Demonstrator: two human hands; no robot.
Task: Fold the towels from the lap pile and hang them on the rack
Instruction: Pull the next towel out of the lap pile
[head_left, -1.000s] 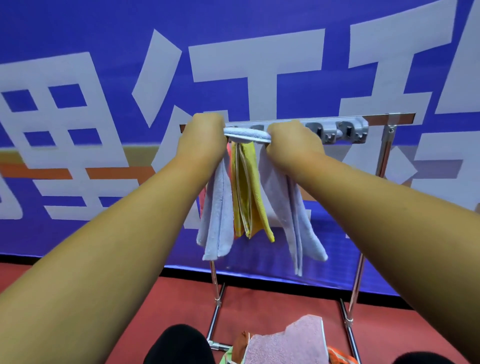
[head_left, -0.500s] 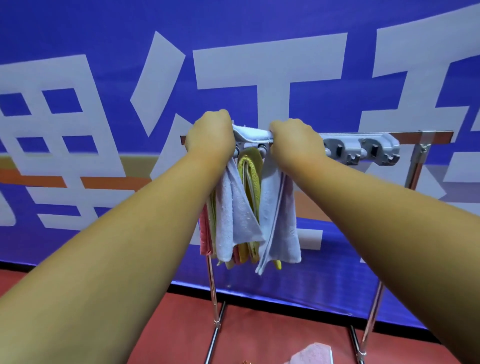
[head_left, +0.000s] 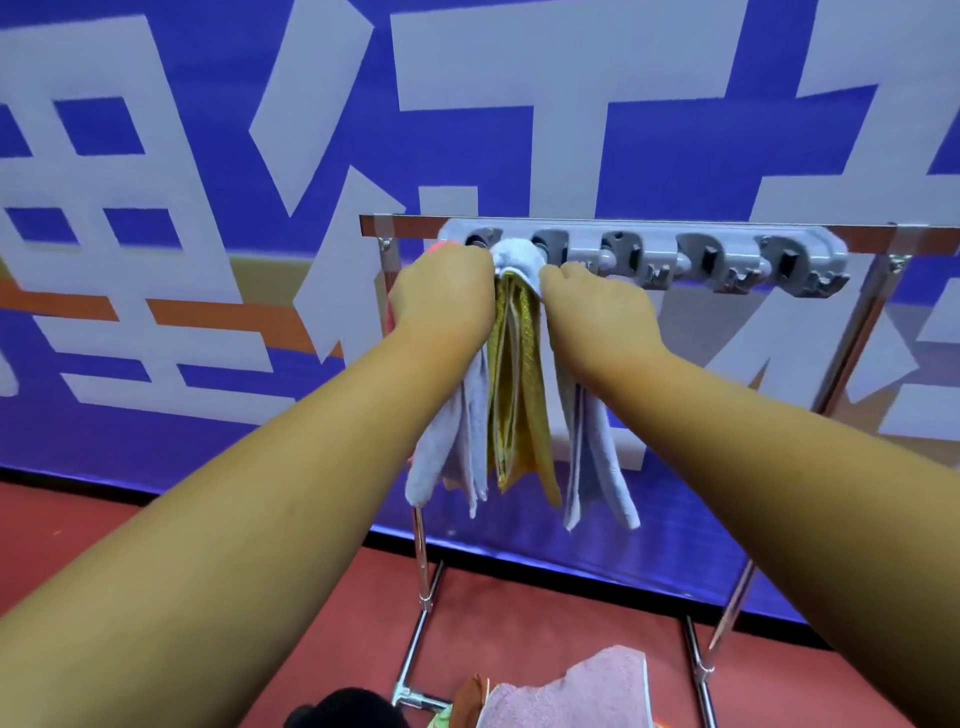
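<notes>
1. Head view: two bare forearms reach forward to the top of the rack, a chrome frame standing on the red floor in front of a blue banner with large white characters.
2. A grey clip strip runs along the rack's top bar. A pale blue towel is draped over its left end, bunched at the top, with one half hanging on each side.
3. Left hand: fist-like, back toward the camera, fingers curled onto the towel's left half just under the strip. It grips the towel.
4. Right hand: the same posture on the towel's right half, fingers curled into the cloth, gripping it. The fingertips are hidden.
5. A yellow towel hangs between the two hands and between the blue towel's halves, touching them.
6. A sliver of pink cloth shows behind the left wrist; I cannot tell how it hangs.
7. Bottom edge: a pink towel lies on the lap pile, with an orange corner beside it, well below the hands.
</notes>
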